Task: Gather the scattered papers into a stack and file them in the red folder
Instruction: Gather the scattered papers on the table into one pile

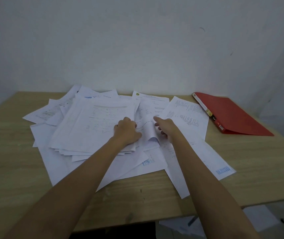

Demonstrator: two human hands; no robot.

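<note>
Several white printed papers (93,125) lie scattered and overlapping across the middle of the wooden table (251,163). My left hand (126,131) rests knuckles up on the right edge of a loose pile, its fingers curled on the sheets. Just to its right, my right hand (166,128) pinches a curled sheet (150,133) that bends up between both hands. The red folder (230,112) lies closed at the table's far right corner, apart from the papers and both hands.
A pale wall stands right behind the table. One long sheet (206,159) hangs toward the front right edge. More white sheets (258,219) lie on the floor below the table's right front corner.
</note>
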